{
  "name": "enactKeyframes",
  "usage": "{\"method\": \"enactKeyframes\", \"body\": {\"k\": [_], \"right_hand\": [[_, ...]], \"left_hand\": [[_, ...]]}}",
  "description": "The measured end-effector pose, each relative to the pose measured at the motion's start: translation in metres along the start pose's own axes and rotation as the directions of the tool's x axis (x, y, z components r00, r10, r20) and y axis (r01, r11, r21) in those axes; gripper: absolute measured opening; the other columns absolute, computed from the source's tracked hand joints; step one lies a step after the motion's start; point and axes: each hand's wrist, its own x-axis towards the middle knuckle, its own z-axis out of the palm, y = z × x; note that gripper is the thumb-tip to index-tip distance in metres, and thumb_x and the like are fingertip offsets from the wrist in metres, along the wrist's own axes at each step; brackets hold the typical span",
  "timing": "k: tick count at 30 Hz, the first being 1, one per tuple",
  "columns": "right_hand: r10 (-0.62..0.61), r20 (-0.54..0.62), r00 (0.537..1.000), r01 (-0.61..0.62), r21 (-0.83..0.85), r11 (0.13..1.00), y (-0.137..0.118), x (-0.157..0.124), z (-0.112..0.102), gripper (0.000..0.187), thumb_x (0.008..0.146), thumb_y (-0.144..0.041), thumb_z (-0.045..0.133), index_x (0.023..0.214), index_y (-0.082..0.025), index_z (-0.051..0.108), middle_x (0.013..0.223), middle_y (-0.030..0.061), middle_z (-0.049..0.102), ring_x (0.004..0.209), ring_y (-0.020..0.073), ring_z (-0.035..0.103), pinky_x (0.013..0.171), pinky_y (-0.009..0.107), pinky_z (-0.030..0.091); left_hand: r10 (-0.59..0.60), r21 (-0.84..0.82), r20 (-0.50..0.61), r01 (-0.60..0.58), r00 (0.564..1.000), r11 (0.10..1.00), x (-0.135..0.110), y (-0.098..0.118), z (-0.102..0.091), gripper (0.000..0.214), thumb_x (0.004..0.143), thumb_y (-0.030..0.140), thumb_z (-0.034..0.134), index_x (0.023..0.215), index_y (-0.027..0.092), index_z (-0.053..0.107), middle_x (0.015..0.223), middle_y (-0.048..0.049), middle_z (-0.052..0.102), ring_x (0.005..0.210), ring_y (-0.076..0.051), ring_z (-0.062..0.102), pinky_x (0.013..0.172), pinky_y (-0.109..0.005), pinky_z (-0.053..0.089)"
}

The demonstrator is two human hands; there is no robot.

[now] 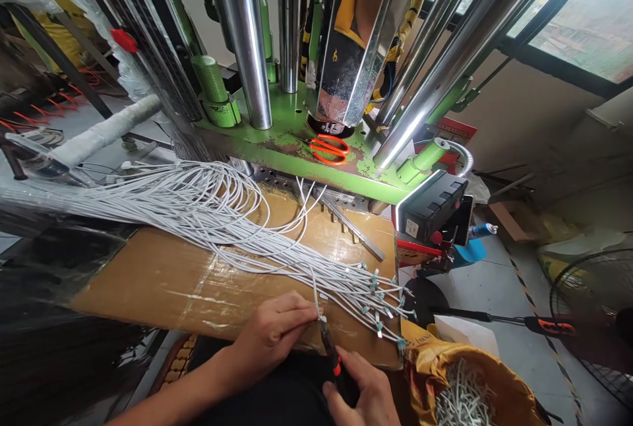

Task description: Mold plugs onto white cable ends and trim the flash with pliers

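Left hand (pixel 274 334) pinches one white cable (pixel 315 287) by its end, near centre on the cardboard (pixel 163 281). Right hand (pixel 366 393) is closed round the cutter (pixel 329 343), its tip touching that end. The bundle (pixel 222 215) lies just beyond. Risk: the blade sits close to the left fingertips and could nick them; a slack cable could slip and get cut off-mark.

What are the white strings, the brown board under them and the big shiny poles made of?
White strings: cables, probably plastic-coated, smooth, bending in soft loops.
Brown board: cardboard by its tan colour, under glossy, wrinkled clear tape.
Shiny poles: polished metal, likely steel, mirror-bright.
Left hand pinches one; right hand grips a cutter.
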Motion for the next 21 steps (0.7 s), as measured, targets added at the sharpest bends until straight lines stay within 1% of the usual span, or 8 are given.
{"method": "enactKeyframes", "body": {"k": [3, 6, 8, 10, 13, 18, 19, 21], "right_hand": [[-0.031, -0.033, 0.999, 0.031, 0.022, 0.999, 0.003, 0.000, 0.005, 0.039, 0.068, -0.015, 0.059, 0.103, -0.021, 0.073, 0.081, 0.0034, 0.072, 0.073, 0.0199, 0.068, 0.071, 0.024, 0.053], [-0.051, -0.090, 0.995, 0.055, 0.047, 0.997, 0.008, 0.000, 0.010, 0.047, 0.065, -0.013, 0.057, 0.110, -0.021, 0.070, 0.084, 0.0024, 0.070, 0.075, 0.0181, 0.068, 0.071, 0.021, 0.053], [-0.069, -0.126, 0.990, 0.077, 0.058, 0.995, 0.011, 0.000, 0.013, 0.054, 0.064, -0.012, 0.056, 0.117, -0.020, 0.066, 0.088, 0.0026, 0.069, 0.079, 0.0178, 0.068, 0.075, 0.021, 0.052], [-0.082, -0.149, 0.985, 0.091, 0.056, 0.994, 0.013, 0.000, 0.015, 0.057, 0.065, -0.012, 0.056, 0.121, -0.021, 0.064, 0.092, 0.0032, 0.069, 0.083, 0.0181, 0.068, 0.077, 0.021, 0.052], [-0.088, -0.171, 0.981, 0.097, 0.042, 0.994, 0.013, 0.001, 0.018, 0.057, 0.067, -0.013, 0.056, 0.123, -0.022, 0.063, 0.095, 0.0042, 0.069, 0.084, 0.0190, 0.067, 0.076, 0.021, 0.052], [-0.080, -0.189, 0.979, 0.100, 0.096, 0.990, 0.012, 0.002, 0.016, 0.051, 0.070, -0.016, 0.059, 0.120, -0.024, 0.066, 0.093, 0.0035, 0.069, 0.082, 0.0190, 0.067, 0.075, 0.023, 0.052], [-0.065, -0.168, 0.984, 0.088, 0.135, 0.987, 0.012, 0.002, 0.015, 0.049, 0.070, -0.017, 0.060, 0.117, -0.024, 0.068, 0.090, 0.0032, 0.070, 0.081, 0.0194, 0.067, 0.075, 0.023, 0.052], [-0.013, -0.061, 0.998, 0.028, 0.251, 0.968, 0.012, 0.000, 0.014, 0.042, 0.070, -0.021, 0.062, 0.111, -0.023, 0.071, 0.080, 0.0017, 0.069, 0.070, 0.0187, 0.066, 0.069, 0.024, 0.052]], "left_hand": [[-0.168, -0.168, -0.012, 0.164, 0.986, 0.972, 0.002, 0.003, 0.003, 0.019, 0.089, 0.016, 0.058, 0.096, 0.021, 0.075, 0.089, -0.0051, 0.072, 0.082, -0.016, 0.066, 0.075, -0.024, 0.051], [-0.366, -0.303, 0.015, 0.354, 0.930, 0.885, 0.006, 0.007, 0.004, 0.013, 0.086, 0.023, 0.063, 0.090, 0.020, 0.076, 0.087, -0.0043, 0.072, 0.081, -0.017, 0.066, 0.074, -0.024, 0.050], [-0.428, -0.351, 0.054, 0.418, 0.902, 0.838, 0.008, 0.009, 0.004, 0.014, 0.085, 0.025, 0.065, 0.089, 0.019, 0.076, 0.086, -0.0046, 0.071, 0.081, -0.017, 0.065, 0.074, -0.025, 0.049], [-0.439, -0.373, 0.087, 0.438, 0.894, 0.818, 0.010, 0.011, 0.003, 0.015, 0.084, 0.027, 0.065, 0.088, 0.018, 0.077, 0.085, -0.0049, 0.071, 0.079, -0.018, 0.064, 0.073, -0.025, 0.048], [-0.424, -0.361, 0.134, 0.443, 0.896, 0.821, 0.011, 0.013, 0.001, 0.019, 0.085, 0.031, 0.063, 0.089, 0.018, 0.077, 0.083, -0.0050, 0.068, 0.077, -0.017, 0.061, 0.070, -0.025, 0.047], [-0.399, -0.303, 0.206, 0.446, 0.893, 0.842, 0.013, 0.013, -0.005, 0.023, 0.087, 0.035, 0.063, 0.086, 0.017, 0.077, 0.079, -0.0042, 0.065, 0.075, -0.016, 0.058, 0.069, -0.024, 0.044], [-0.397, -0.310, 0.224, 0.451, 0.890, 0.837, 0.013, 0.013, -0.006, 0.023, 0.086, 0.035, 0.063, 0.086, 0.018, 0.077, 0.078, -0.0036, 0.064, 0.073, -0.015, 0.057, 0.068, -0.023, 0.043], [-0.408, -0.340, 0.257, 0.477, 0.876, 0.811, 0.014, 0.011, -0.008, 0.022, 0.085, 0.036, 0.064, 0.086, 0.018, 0.077, 0.077, -0.0026, 0.062, 0.070, -0.014, 0.055, 0.063, -0.022, 0.041]]}}
